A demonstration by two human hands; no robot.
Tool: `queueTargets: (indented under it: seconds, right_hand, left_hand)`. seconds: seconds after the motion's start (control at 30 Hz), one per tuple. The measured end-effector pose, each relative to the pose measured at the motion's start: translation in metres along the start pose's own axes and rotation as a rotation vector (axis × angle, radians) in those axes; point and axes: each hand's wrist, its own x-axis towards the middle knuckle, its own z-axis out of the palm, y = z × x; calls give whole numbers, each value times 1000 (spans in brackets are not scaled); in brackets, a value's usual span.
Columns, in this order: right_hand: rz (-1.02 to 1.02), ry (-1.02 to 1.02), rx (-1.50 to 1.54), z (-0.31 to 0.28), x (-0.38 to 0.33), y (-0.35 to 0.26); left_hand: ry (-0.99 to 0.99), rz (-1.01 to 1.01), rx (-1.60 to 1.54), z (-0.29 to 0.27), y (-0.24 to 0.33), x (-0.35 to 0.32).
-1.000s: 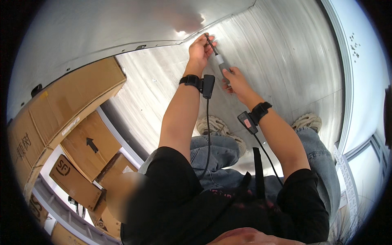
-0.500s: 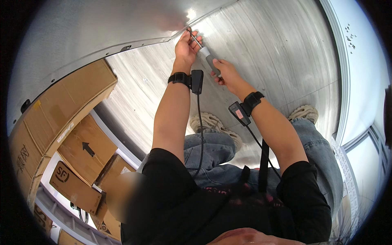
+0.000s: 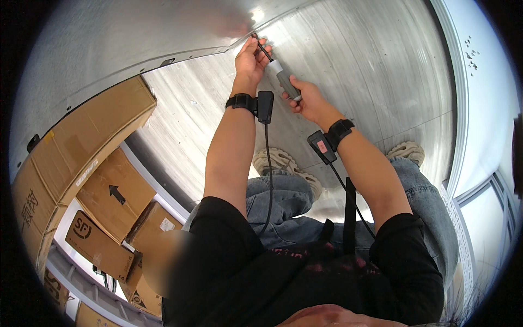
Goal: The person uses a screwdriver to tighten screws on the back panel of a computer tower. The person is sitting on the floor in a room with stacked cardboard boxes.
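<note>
A screwdriver [image 3: 286, 82] with a grey handle and a long thin shaft slants up to the lower edge of a large grey metal panel [image 3: 136, 41]. My right hand [image 3: 308, 98] is closed round the butt of its handle, the thumb lying along the side. Around the far end of the shaft, close against the panel's edge, the thumb and forefinger of my left hand [image 3: 249, 61] are pinched, while its other fingers curl loosely behind the shaft. Those fingers hide part of the tip, and any screw there is too small to make out.
Brown cardboard boxes [image 3: 117, 191] are stacked at the left, one long carton [image 3: 90, 131] beside the panel. Wood-look flooring [image 3: 359, 65] lies under my hands. A white frame edge [image 3: 455, 82] bounds the right. Cables [image 3: 267, 174] hang from both wrist straps.
My right hand has shifted slightly to the right, its thumb now raised more along the handle. The screwdriver has turned a little; my left hand stays at the panel's edge.
</note>
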Motion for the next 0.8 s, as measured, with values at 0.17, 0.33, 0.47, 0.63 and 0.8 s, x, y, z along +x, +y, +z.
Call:
queueTargets:
  seconds: [0.17,0.33,0.47,0.63,0.8]
  right_hand:
    - [1,-53,24,0,-3,-3]
    - [0,-92,26,0,-4,-3]
    - [1,-123,23,1,-8,-4]
    - [24,-150,80,2,-10,-5]
    - [51,-200,164,4,-9,-3]
  left_hand:
    - [-11,-9,-15,-4,-1,3]
    - [-15,-6,-13,-1,-1,0]
    - [1,-11,-25,0,1,-2]
    - [-16,-10,-44,-1,0,0]
    - [-36,11,-77,-4,-3,5]
